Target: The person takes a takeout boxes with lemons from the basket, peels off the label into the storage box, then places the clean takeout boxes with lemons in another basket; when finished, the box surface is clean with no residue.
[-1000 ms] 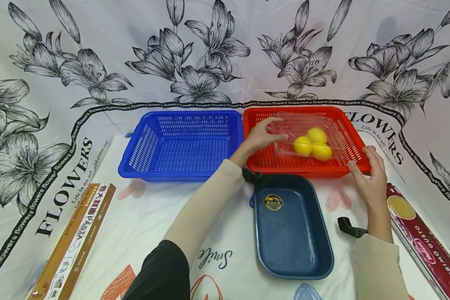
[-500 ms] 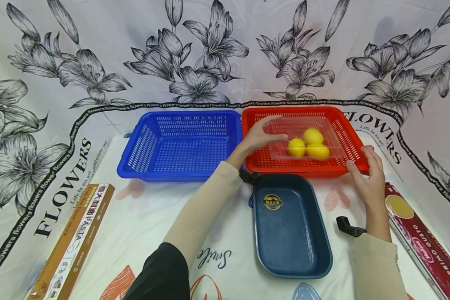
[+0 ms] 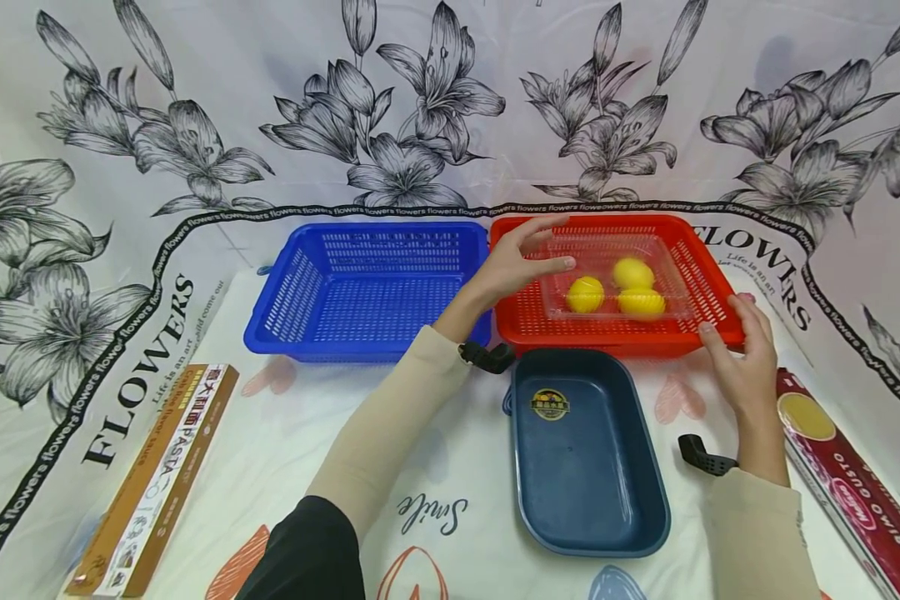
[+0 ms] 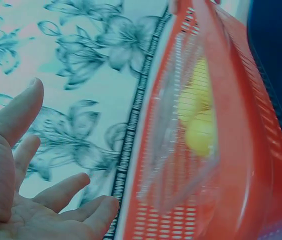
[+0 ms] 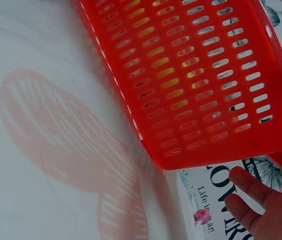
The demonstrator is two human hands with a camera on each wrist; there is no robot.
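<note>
A clear plastic box lies in the red basket at the back right. Three yellow balls, lemon-like in colour, sit inside it. My left hand hovers over the basket's left end, fingers spread and holding nothing; the left wrist view shows its fingers apart from the basket. At the basket's front right corner, my right hand holds the rim between thumb and forefinger. Its other fingertips show outside the basket wall in the right wrist view.
Left of the red basket stands a blue basket. A dark blue tray stands in front. A brown pasta box lies at the left, a red pasta box at the right. Flowered cloth hangs behind.
The clear box has come down flatter into the red basket, and one yellow ball has rolled left inside it. My left hand has drawn slightly away from it. The right hand stays put.
</note>
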